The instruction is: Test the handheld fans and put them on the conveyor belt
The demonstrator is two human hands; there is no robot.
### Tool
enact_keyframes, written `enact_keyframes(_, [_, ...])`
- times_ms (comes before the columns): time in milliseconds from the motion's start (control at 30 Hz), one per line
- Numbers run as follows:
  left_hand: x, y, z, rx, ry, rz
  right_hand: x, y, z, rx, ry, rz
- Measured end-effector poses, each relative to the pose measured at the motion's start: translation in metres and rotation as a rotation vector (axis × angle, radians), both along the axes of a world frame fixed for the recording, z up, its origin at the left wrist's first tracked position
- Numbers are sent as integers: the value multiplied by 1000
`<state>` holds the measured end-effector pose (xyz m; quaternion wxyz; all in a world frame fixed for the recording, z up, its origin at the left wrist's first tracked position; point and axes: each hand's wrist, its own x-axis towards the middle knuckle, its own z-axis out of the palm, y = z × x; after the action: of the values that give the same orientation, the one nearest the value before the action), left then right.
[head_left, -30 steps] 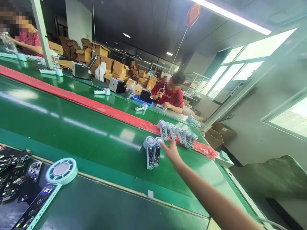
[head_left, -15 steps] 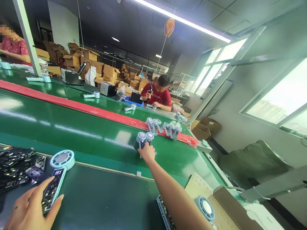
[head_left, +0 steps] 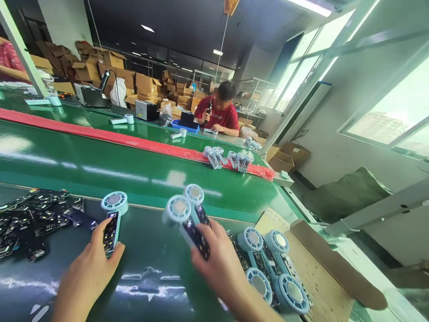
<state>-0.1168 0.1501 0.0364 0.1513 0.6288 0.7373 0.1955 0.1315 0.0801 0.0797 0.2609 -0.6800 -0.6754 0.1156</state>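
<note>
Your right hand (head_left: 217, 259) grips two pale blue fan units (head_left: 187, 214), round ribbed heads up, dark circuit boards exposed along their handles, above the glossy dark mat (head_left: 147, 277). Your left hand (head_left: 89, 273) pinches a third fan unit (head_left: 112, 217) lying flat. Four more fans (head_left: 271, 268) sit beside the cardboard (head_left: 315, 281), partly hidden behind your wrist.

Right hand (head_left: 219, 264) hides the two fan units' (head_left: 187, 214) handle ends.

Open mat (head_left: 150, 277) betw. left hand (head_left: 87, 273) and right hand (head_left: 219, 264); obstacles: circuit-board pile (head_left: 30, 223) at left, fan cluster (head_left: 271, 268) at right, conveyor (head_left: 100, 165) beyond.
</note>
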Motion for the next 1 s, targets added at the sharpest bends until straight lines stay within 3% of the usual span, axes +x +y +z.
enact_keyframes(100, [9, -11, 8, -116, 81, -87, -14, -53, -32, 83, -15, -35])
enact_keyframes(233, [23, -43, 3, -139, 118, -173, -17, -74, -60, 34, -50, -131])
enact_keyframes(333, [29, -77, -11, -67, 137, -241, -14, -73, -58, 3, -84, -94])
enact_keyframes(433, [30, -107, -24, 184, 171, -371, -8, -75, -52, -27, -114, -5])
enact_keyframes(533, [32, -126, -28, 353, 203, -495, -2, -79, -53, -35, -120, 44])
enact_keyframes(700, [38, -134, -27, 437, 286, -551, 7, -80, -64, 60, -101, 74])
enact_keyframes(833, [33, -135, -24, 430, 354, -565, 11, -77, -64, 138, -248, 70])
enact_keyframes(933, [27, -136, -19, 415, 281, -548, 13, -74, -60, 165, -336, 64])
enact_keyframes(1000, [30, -138, -16, 507, 241, -526, 13, -73, -58, 160, -337, 76])
